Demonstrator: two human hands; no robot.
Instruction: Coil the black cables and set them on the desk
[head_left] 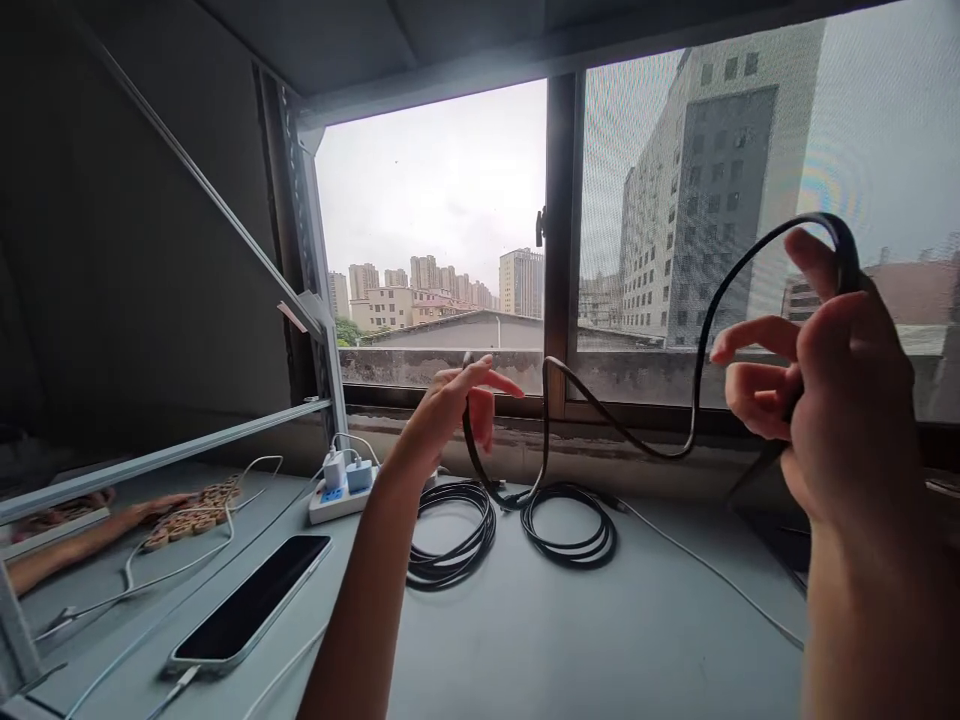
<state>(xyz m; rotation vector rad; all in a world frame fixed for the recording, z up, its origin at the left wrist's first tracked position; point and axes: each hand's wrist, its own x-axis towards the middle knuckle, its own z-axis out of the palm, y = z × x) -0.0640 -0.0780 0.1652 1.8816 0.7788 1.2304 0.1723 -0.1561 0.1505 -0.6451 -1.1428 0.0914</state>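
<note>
black cable (699, 370) is up in the air above the tabletop (600, 640), in front of the window (562, 250). it sags in a loose wave between the two hands, rising to a high arch at the right.

right hand (832, 370): raised, at the right. thumb and forefinger pinch the cable near the top of its arch; the other fingers curl inward, and a dark length shows beside the palm.

left hand (469, 390): near the middle, back of the hand showing, fingers bent and slightly parted. the cable shows above and below it, passing at the fingers; whether they pinch it or only carry it, cannot tell.

below the hands, two round coils of black cable lie side by side on the tabletop: left coil (442, 576) partly behind the left forearm, right coil (570, 556) just beyond its reach. a length from the raised part comes down between them. a thin pale cord (705, 570) runs off toward the near right.

left of the forearm: power strip (322, 512) at the far side, with two chargers (334, 470) plugged in. nearer, a phone (255, 600) lies dark screen up, a white lead (180, 690) in its near end.

far left, past a metal frame (311, 300): another person's arm (97, 540) reaches in toward small brown pieces (191, 515) bunched on the surface, white cords looping round them.

outside: pale sky, tall buildings.
</note>
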